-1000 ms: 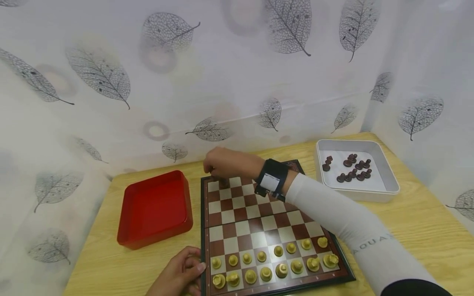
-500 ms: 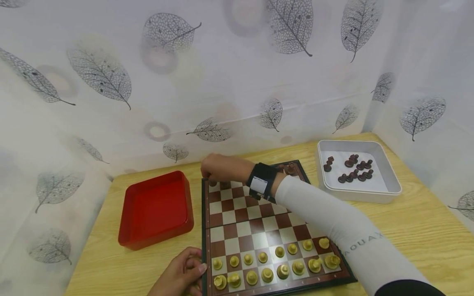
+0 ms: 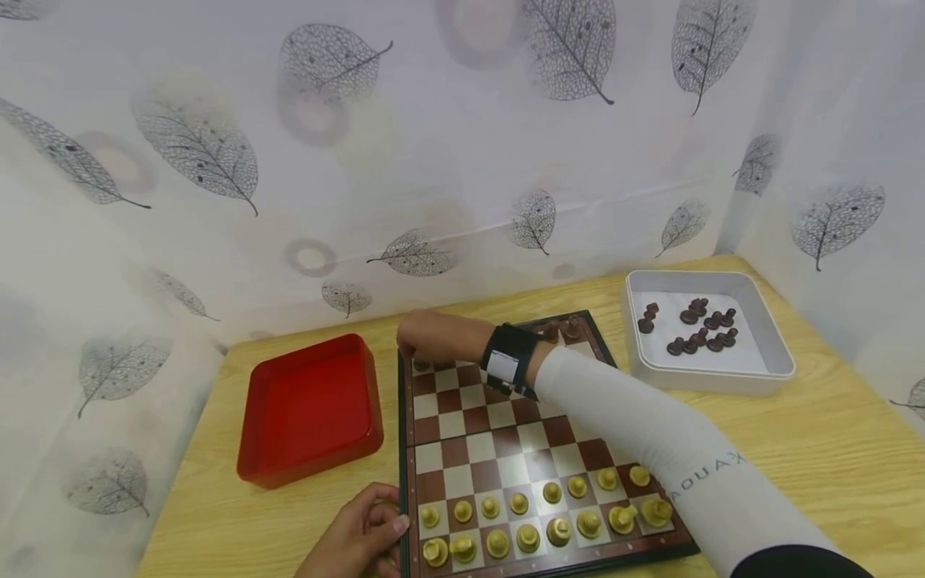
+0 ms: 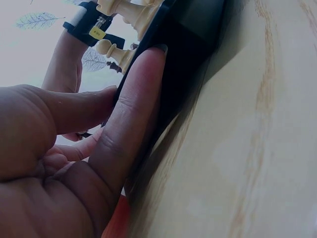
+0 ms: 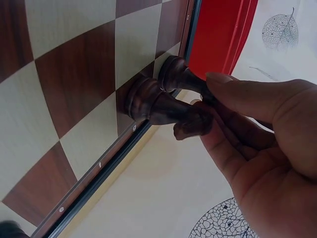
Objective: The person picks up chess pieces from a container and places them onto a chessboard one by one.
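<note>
The right hand point(image 3: 439, 337) is reaching to the upper left part of the board point(image 3: 499, 470). Its thumb and fingers are pinching the top of a dark piece point(image 5: 173, 74). In the right wrist view, that piece is standing near the middle, with its base at the corner square and the red tray point(image 3: 311, 417) showing behind. I cannot tell if the piece is resting fully on the board. A dark knight point(image 5: 161, 106) is standing just beside it, closer to the camera, and its head is coming right up to the fingers.

The left hand point(image 3: 361, 530) is holding the board's left edge at the bottom of the head view, thumb and finger closed on it.

Two rows of yellow pieces point(image 3: 519, 504), eight in each, are standing along the bottom of the board. A few dark pieces point(image 3: 572, 327) are standing at its top right corner. More dark pieces are lying in little bunches in the white tray point(image 3: 711, 381), at the right of the frame. The red tray is sitting left of the board. Everything is sitting on a wooden table point(image 3: 195, 522), and a leafy sheet point(image 3: 462, 152) is hanging behind. The right arm is wearing a white sleeve point(image 3: 643, 433) and a black wristband point(image 3: 506, 363).
</note>
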The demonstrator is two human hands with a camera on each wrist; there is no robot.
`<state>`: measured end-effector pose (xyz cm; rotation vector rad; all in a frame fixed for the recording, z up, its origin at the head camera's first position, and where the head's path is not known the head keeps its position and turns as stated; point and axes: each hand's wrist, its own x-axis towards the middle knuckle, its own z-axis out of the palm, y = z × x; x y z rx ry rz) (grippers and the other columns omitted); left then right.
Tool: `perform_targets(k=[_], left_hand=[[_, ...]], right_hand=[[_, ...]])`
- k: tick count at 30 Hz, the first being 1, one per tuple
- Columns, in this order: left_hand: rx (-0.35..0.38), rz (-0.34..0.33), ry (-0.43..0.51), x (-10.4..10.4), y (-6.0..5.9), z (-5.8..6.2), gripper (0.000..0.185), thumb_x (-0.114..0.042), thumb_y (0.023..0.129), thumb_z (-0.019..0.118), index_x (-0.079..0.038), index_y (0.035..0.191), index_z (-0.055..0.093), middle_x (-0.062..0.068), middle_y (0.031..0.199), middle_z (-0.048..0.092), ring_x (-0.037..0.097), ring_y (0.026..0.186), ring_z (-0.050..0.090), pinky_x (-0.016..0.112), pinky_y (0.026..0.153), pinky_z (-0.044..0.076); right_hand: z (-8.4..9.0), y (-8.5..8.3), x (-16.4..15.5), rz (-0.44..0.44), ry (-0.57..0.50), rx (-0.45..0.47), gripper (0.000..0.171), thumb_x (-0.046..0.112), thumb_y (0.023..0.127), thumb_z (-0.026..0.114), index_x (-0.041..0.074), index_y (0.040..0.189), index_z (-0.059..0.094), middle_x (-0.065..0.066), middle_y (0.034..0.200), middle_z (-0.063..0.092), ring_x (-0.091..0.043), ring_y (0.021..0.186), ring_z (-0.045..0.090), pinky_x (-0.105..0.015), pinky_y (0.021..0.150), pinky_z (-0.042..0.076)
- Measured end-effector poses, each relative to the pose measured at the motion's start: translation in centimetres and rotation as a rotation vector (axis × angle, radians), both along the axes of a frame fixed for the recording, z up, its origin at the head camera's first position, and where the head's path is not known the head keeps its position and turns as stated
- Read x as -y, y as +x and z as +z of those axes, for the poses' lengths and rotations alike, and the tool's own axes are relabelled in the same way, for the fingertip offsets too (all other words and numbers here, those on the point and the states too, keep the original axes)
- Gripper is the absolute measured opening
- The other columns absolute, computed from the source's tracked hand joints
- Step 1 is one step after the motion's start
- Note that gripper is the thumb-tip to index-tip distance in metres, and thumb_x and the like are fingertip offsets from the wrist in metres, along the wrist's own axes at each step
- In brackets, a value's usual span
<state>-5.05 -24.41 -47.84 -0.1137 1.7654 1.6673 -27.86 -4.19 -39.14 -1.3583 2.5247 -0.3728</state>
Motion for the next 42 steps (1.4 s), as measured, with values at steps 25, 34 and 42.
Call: perform_targets(k=[25, 34, 42], left_hand=[[-0.002, -0.002, 0.004, -0.1, 0.0, -0.4, 0.051, -0.026, 0.100, 0.069, 0.003, 0.132, 0.040, 0.002, 0.092, 0.066, 0.015, 0.071, 0.068, 0.032, 0.065, 0.062], [-0.003, -0.002, -0.011, 0.0, 0.0, -0.3, 0.052, -0.026, 0.100, 0.069, 0.003, 0.132, 0.040, 0.003, 0.091, 0.066, 0.016, 0.071, 0.068, 0.033, 0.066, 0.062], [0.001, -0.009, -0.023, -0.1, -0.1, -0.1, 0.052, -0.026, 0.100, 0.069, 0.003, 0.133, 0.041, 0.003, 0.092, 0.067, 0.017, 0.073, 0.068, 0.034, 0.067, 0.063]], right_hand=[[2.0, 1.1, -2.9, -0.026, -0.007, -0.026, 0.036, 0.016, 0.100, 0.070, 0.009, 0.135, 0.067, -0.006, 0.138, 0.068, -0.022, 0.130, 0.062, -0.034, 0.108, 0.052], [4.1, 2.0, -6.7, -0.040, -0.083, -0.129, 0.036, 0.021, 0.100, 0.071, 0.009, 0.133, 0.067, -0.009, 0.127, 0.070, -0.023, 0.118, 0.066, -0.035, 0.101, 0.055], [5.4, 2.8, -11.4, -0.110, -0.132, -0.141, 0.035, 0.021, 0.099, 0.072, 0.010, 0.132, 0.067, -0.009, 0.130, 0.068, -0.026, 0.119, 0.066, -0.040, 0.101, 0.055]])
